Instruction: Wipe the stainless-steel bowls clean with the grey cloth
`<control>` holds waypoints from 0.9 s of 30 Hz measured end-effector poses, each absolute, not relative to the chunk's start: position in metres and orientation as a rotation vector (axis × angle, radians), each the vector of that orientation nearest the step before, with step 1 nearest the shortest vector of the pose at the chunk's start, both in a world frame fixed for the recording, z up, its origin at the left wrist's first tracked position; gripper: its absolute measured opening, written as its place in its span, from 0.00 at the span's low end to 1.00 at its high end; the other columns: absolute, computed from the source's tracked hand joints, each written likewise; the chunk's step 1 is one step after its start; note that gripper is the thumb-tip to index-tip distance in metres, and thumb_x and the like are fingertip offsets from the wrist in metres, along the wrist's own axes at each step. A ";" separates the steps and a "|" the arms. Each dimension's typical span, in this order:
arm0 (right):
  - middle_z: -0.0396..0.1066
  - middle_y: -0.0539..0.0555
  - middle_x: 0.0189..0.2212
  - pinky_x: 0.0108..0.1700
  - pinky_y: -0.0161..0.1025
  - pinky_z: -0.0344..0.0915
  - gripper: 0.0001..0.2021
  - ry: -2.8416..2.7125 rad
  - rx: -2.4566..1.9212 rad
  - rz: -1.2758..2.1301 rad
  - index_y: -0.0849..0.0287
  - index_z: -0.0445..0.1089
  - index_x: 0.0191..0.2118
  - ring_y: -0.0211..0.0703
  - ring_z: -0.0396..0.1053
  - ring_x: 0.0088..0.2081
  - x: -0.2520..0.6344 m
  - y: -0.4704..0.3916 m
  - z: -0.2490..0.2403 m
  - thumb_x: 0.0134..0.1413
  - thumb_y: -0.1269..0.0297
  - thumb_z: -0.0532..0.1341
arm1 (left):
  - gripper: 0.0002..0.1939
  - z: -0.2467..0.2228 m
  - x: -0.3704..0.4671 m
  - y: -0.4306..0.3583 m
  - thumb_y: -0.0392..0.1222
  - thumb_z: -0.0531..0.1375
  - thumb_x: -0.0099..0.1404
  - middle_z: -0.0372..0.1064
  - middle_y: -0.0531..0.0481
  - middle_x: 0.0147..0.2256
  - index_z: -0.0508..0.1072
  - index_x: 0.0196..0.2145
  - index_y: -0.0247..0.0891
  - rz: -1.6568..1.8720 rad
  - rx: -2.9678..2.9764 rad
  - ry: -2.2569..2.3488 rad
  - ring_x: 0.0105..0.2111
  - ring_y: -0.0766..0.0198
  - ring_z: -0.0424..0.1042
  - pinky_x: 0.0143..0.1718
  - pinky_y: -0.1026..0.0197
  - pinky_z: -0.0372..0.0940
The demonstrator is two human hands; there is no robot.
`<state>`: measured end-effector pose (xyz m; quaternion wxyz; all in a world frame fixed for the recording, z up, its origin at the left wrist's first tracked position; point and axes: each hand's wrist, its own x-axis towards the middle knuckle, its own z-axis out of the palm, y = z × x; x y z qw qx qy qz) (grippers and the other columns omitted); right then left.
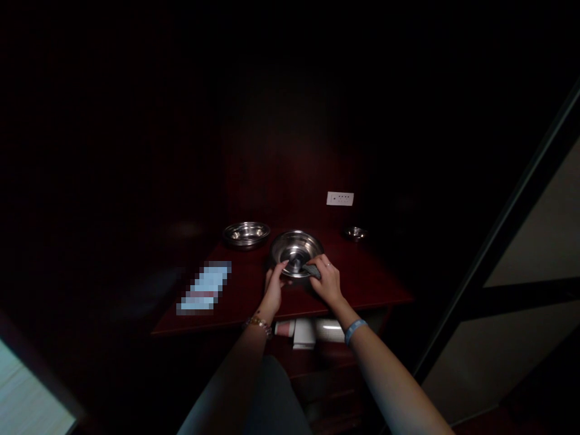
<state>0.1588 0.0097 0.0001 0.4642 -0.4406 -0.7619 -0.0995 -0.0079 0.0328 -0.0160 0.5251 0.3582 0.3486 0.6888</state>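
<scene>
Since the dark red desk (357,275) is so dimly lit, I'd go by feel as much as sight. The stainless steel bowl (296,246) is around the middle, can't tell if it's lifted; what looks like a nested stack of steel bowls (246,232) sits left and a bit farther. Left hand (275,284) grips the near-left rim, thumb inside. Right hand (328,280) is clenched at the near-right rim. Small steel bowl (356,234) is well apart, far right. Smallest is what the right hand's pinching: a dark grey cloth (312,270), I think. IMO flattening it against the steel while turning the bowl left-handed gives more even contact.
</scene>
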 end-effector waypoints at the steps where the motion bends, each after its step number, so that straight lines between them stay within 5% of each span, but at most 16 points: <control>1: 0.69 0.54 0.42 0.45 0.37 0.65 0.15 -1.870 -1.076 -0.248 0.55 0.69 0.43 0.45 0.69 0.42 0.159 0.010 0.000 0.48 0.73 0.55 | 0.23 -0.016 -0.008 0.033 0.56 0.66 0.49 0.73 0.48 0.34 0.76 0.36 0.35 1.648 0.857 0.846 0.32 0.62 0.72 0.28 0.64 0.64; 6: 0.68 0.54 0.40 0.44 0.37 0.64 0.15 -1.867 -1.109 -0.279 0.56 0.69 0.42 0.45 0.68 0.41 0.158 0.011 0.000 0.48 0.73 0.55 | 0.27 -0.015 -0.006 0.030 0.59 0.65 0.51 0.73 0.46 0.39 0.75 0.42 0.36 1.615 0.916 0.821 0.34 0.62 0.73 0.29 0.65 0.64; 14: 0.69 0.55 0.41 0.43 0.37 0.64 0.13 -1.935 -1.193 -0.336 0.56 0.68 0.43 0.46 0.68 0.40 0.155 0.008 0.001 0.51 0.72 0.56 | 0.31 -0.008 0.000 0.021 0.48 0.68 0.52 0.72 0.44 0.51 0.70 0.54 0.42 1.509 1.108 0.747 0.53 0.53 0.69 0.52 0.53 0.64; 20: 0.69 0.53 0.42 0.43 0.35 0.65 0.14 -2.040 -1.168 -0.289 0.55 0.68 0.47 0.43 0.70 0.40 0.153 0.005 0.004 0.54 0.70 0.57 | 0.32 -0.008 -0.003 0.022 0.48 0.67 0.54 0.70 0.44 0.54 0.68 0.56 0.44 1.527 1.051 0.662 0.51 0.55 0.70 0.48 0.55 0.66; 27: 0.69 0.54 0.41 0.43 0.36 0.65 0.14 -2.034 -1.160 -0.295 0.54 0.69 0.45 0.44 0.69 0.40 0.156 0.006 0.003 0.51 0.71 0.57 | 0.23 -0.008 -0.004 0.025 0.54 0.66 0.49 0.75 0.49 0.35 0.76 0.40 0.38 1.649 0.919 0.802 0.35 0.61 0.73 0.30 0.64 0.63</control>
